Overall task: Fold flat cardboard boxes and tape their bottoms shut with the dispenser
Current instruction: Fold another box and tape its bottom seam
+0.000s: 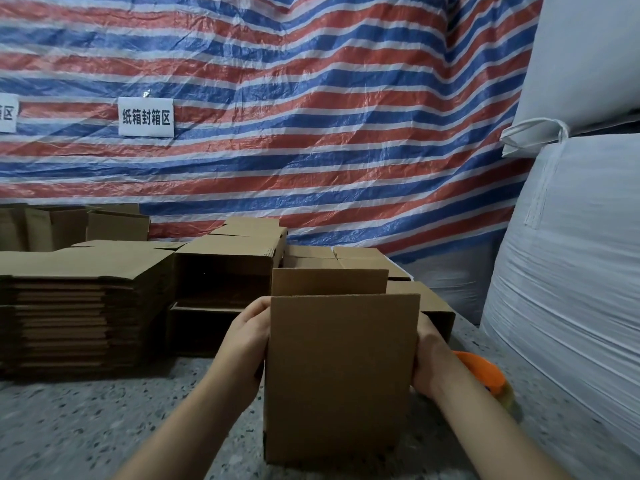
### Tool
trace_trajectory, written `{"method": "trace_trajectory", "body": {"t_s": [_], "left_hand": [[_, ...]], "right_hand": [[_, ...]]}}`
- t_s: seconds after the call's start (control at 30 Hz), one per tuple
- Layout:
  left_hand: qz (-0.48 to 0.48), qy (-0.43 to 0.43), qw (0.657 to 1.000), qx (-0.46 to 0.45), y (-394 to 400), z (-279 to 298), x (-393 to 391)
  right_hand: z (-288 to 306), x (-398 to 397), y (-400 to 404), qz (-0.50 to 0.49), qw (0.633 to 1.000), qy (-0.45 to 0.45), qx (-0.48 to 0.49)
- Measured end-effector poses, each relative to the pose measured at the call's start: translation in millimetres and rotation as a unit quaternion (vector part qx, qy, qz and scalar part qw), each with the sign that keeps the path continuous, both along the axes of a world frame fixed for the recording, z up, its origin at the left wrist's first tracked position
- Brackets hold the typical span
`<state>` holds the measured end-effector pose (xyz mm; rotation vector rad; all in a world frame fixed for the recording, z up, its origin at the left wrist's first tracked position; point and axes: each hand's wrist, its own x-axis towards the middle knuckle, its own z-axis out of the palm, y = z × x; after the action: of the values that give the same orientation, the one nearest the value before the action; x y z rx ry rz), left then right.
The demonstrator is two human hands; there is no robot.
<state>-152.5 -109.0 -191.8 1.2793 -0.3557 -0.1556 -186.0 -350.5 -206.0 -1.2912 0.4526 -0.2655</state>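
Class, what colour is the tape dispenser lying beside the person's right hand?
Orange, seen in the head view: the tape dispenser.

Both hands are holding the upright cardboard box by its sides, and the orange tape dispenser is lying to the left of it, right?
Not quite. The head view shows the orange tape dispenser lying to the right of the box, behind the right hand. The left hand and right hand do hold its sides.
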Motion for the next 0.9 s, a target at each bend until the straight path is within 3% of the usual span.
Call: {"method": "trace_trajectory", "body": {"t_s": [0.17,0.3,0.5,0.9], "left_hand": [[0.007,-0.022,1.0,0.021,0,-2,3],[0.064,-0.006,0.994,0.09,-5,-3,4],[-0.104,-0.119,0.981,0.114,17,-10,15],[0.007,-0.079,0.993,0.087,3,-12,14]], "right_hand": [[5,-4,-1,0.021,0.999,-0.027,-0.015],[2,-4,2,0.027,0.999,-0.041,-0.013],[-1,-4,5,0.015,0.998,-0.053,-0.011],[-4,-8,7,0.078,0.986,-0.146,0.017]]}}
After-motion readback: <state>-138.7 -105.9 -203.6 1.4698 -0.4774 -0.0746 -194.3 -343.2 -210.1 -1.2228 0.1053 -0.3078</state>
